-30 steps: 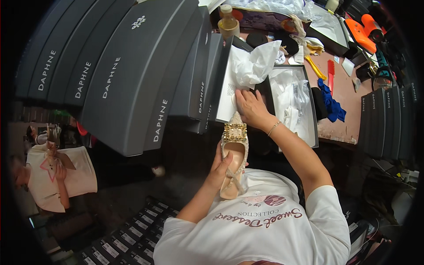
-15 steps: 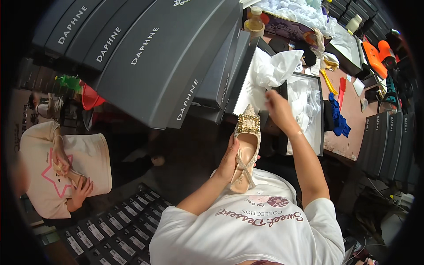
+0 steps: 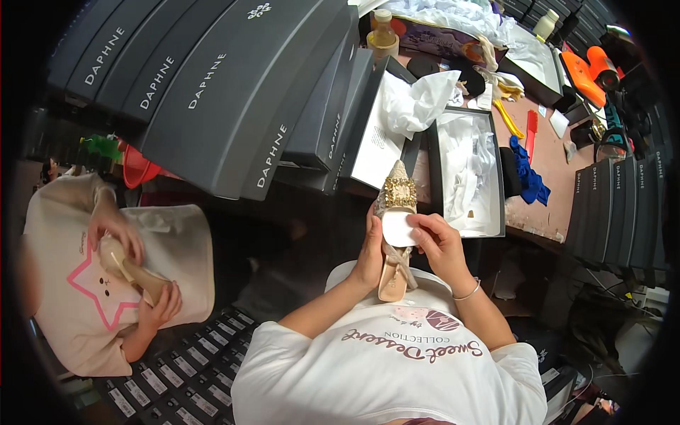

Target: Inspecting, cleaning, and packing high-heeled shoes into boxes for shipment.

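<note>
In my left hand (image 3: 368, 248) is a pointed beige shoe (image 3: 394, 276) with a jewelled square buckle (image 3: 399, 193) on its toe and crossed straps near the heel. The toe points away from me. My right hand (image 3: 438, 244) pinches a small white card-like piece (image 3: 399, 229), which lies over the shoe's opening just behind the buckle. Part of the insole is hidden under that piece. Just beyond, to the right, lies an open shoe box (image 3: 497, 191) with white tissue paper (image 3: 464, 156) inside.
Dark shoe boxes (image 3: 234, 92) are stacked at the left, more (image 3: 620, 205) at the right. On the table lie crumpled tissue (image 3: 418, 99), a blue cloth (image 3: 528, 177), a red brush-like tool (image 3: 531, 134) and a yellow-handled tool (image 3: 508, 119). A co-worker (image 3: 142, 248) at left handles a shoe.
My right hand has come back from beside the crumpled tissue to the shoe, now with the white piece in its fingers. The left hand still holds the shoe.
</note>
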### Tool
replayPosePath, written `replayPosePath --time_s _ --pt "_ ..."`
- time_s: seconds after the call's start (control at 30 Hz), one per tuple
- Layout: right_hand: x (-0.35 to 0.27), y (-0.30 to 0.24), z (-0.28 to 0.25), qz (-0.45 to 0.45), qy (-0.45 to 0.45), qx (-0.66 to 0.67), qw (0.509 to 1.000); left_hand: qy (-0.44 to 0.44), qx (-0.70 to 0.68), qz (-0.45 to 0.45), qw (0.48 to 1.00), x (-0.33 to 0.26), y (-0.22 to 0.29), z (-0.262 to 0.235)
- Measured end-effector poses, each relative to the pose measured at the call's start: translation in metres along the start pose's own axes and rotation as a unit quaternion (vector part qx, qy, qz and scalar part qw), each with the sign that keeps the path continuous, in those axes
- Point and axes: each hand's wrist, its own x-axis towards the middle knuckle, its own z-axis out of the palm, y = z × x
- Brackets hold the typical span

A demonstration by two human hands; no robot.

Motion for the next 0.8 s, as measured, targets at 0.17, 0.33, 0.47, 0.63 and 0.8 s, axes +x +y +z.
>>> replayPosePath --time_s 0.17,0.33,0.47,0.63,0.8 --pt "-0.001 -0.027 0.004 -0.064 -0.056 -0.174 0.981 0.036 0.050 0.071 0.996 0.000 -0.009 -0.004" --pt "-0.009 -0.018 -0.001 -0.192 -0.016 -0.363 0.912 0.023 0.075 0.063 0.995 0.004 -0.036 -0.014" --pt "-0.012 -0.012 0.007 -0.262 -0.017 -0.381 0.886 0.028 0.104 0.029 0.994 0.000 -0.029 -0.007" --pt "-0.009 -0.011 0.007 -0.206 -0.037 -0.386 0.899 0.035 0.064 0.001 0.997 -0.004 -0.031 -0.001" --pt "-0.003 -0.014 0.003 -0.197 -0.036 -0.363 0.910 0.021 0.095 0.030 0.995 -0.011 -0.033 -0.002"
